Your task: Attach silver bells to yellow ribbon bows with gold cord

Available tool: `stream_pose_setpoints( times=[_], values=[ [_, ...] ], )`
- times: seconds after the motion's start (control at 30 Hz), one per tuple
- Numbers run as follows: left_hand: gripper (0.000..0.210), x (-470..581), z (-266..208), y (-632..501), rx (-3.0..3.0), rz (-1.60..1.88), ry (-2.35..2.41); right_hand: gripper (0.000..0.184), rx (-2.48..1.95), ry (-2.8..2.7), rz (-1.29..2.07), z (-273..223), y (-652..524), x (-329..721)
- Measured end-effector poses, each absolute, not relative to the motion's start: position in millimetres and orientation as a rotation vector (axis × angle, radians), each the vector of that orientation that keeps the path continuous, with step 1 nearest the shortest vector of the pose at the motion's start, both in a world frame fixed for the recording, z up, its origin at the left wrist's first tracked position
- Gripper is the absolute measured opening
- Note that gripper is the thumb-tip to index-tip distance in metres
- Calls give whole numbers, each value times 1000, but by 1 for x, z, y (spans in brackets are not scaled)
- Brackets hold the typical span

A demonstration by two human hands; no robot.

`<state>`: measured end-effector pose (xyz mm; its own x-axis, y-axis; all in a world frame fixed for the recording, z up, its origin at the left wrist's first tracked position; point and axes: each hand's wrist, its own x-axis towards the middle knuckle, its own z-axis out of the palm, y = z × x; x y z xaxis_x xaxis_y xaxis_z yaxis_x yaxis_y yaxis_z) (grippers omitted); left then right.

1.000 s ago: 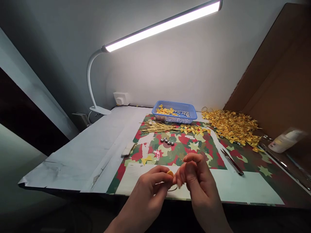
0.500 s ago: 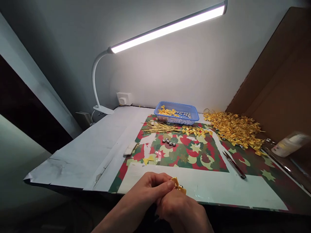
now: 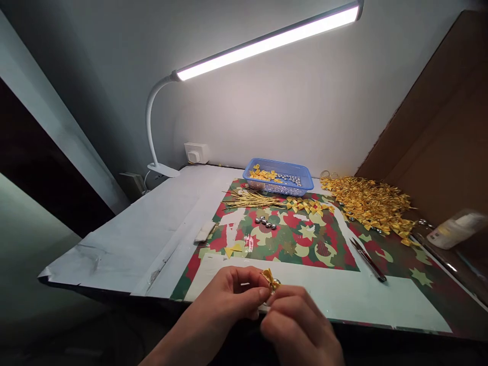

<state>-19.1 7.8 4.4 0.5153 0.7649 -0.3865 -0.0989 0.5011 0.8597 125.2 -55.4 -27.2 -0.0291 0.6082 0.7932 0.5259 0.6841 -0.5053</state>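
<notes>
Near the front edge of the table, my left hand [image 3: 229, 300] pinches a small gold ribbon bow [image 3: 269, 276] between thumb and forefinger. A shiny silver bell [image 3: 277, 281] sits against the bow's right side. My right hand [image 3: 301, 323] is closed right beside it, fingertips curled together just below the bell; what they grip is hidden. Beyond the hands lie several loose silver bells [image 3: 266, 222], a bundle of gold twist ties [image 3: 251, 200] and a row of gold bows [image 3: 308, 205].
A blue basket [image 3: 305, 189] with bows and bells stands at the back. Right of it are a heap of finished gold bows [image 3: 373, 203], tweezers [image 3: 369, 260] and a white bottle [image 3: 453, 231]. A white lamp [image 3: 150, 127] arches over the table; a cardboard panel [image 3: 430, 112] borders the right.
My right hand has drawn back to the right and its fingers have come away from under the left. The bow has turned and shifted slightly left and up in my left hand.
</notes>
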Motion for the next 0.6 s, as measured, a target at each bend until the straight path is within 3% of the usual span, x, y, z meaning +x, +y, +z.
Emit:
stream_pose_setpoints(
  times=[0.17, 0.33, 0.6],
  values=[
    [12, -18, 15, 1, 1049, 653, 866, 11, -1099, -1867, -116, -21, -46, 155],
    [9, -20, 17, -2, 1112, 655, 815, 23, -1182, -1809, -274, -21, -40, 156],
    [13, -21, 15, -2, 1080, 622, 867, 28, -1182, -1907, -335, -14, -41, 159]
  ],
)
